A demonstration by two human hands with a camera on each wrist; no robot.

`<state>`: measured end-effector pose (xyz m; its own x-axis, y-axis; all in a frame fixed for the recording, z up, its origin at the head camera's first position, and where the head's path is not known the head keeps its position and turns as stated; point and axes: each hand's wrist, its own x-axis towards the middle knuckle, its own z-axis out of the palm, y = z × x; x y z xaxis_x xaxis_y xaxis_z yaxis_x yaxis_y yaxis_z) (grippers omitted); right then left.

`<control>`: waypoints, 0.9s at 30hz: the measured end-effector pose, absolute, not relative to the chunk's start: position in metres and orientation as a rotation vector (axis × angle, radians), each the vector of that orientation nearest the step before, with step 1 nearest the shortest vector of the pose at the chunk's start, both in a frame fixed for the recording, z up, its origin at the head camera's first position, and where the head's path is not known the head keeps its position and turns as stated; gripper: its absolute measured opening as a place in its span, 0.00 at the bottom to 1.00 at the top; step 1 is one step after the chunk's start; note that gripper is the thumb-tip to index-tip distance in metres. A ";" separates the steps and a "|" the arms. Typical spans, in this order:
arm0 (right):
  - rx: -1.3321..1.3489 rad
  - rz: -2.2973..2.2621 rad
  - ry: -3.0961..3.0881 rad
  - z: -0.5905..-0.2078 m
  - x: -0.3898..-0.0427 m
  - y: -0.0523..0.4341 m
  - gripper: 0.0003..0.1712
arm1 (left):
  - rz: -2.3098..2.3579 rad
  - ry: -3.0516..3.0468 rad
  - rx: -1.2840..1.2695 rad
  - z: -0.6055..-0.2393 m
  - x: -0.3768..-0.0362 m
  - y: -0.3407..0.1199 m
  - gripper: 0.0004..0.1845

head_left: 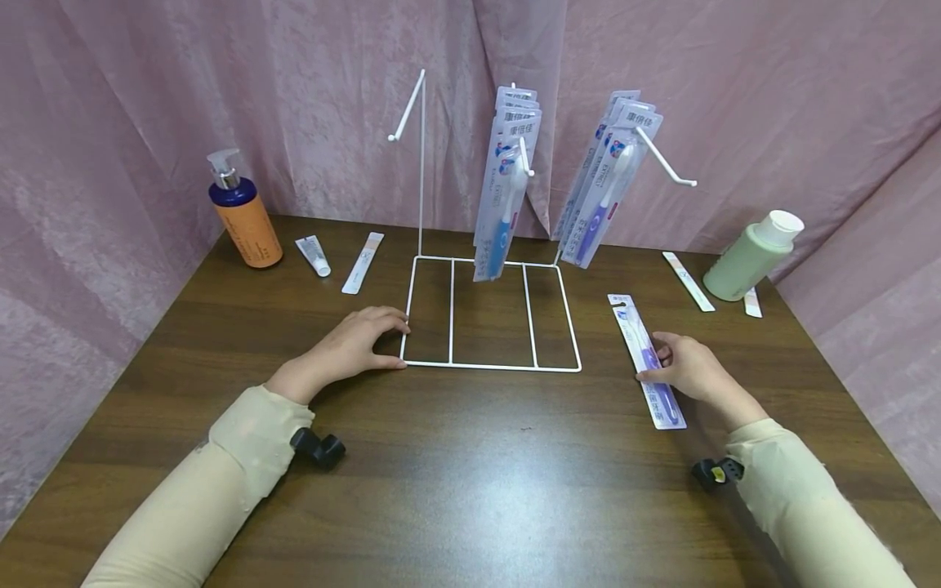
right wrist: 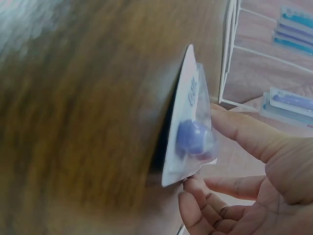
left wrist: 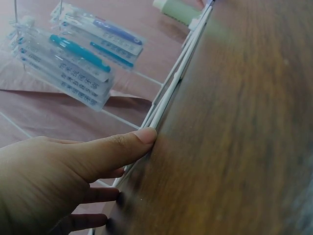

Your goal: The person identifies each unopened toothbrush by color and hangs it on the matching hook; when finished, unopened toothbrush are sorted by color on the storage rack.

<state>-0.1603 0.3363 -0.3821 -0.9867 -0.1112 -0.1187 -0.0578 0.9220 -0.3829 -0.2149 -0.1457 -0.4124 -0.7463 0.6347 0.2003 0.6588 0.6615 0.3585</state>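
Observation:
A white wire display rack [head_left: 492, 367] stands on the brown table, with packaged toothbrushes [head_left: 507, 196] on its middle hook and more packs [head_left: 608, 188] on its right hook. The left hook [head_left: 407, 110] is bare. My left hand [head_left: 353, 343] touches the rack's front left corner, thumb on the front bar [left wrist: 164, 100] and fingers along the side bar. To the right of the rack, my right hand [head_left: 687, 367] pinches a packaged purple toothbrush [head_left: 635, 331] by its edges. In the right wrist view that pack [right wrist: 188, 122] tilts close to the tabletop.
An orange pump bottle [head_left: 250, 233] stands at the back left, near a small tube [head_left: 314, 255] and a flat white packet [head_left: 363, 263]. At the back right, a green bottle [head_left: 746, 261] leans over a packet [head_left: 752, 303]; another packet [head_left: 688, 282] lies beside it. Pink curtain hangs behind.

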 end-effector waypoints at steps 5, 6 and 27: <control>-0.126 -0.611 2.916 -0.383 -0.162 0.341 0.48 | -0.647 -2.815 -1.091 -0.411 -0.214 -0.145 0.26; -0.125 -0.614 2.912 -0.383 -0.162 0.342 0.48 | -0.648 -2.819 -1.088 -0.411 -0.214 -0.145 0.26; -0.054 -0.877 2.864 -0.389 -0.158 0.355 0.36 | -0.634 -2.830 -1.076 -0.413 -0.214 -0.146 0.26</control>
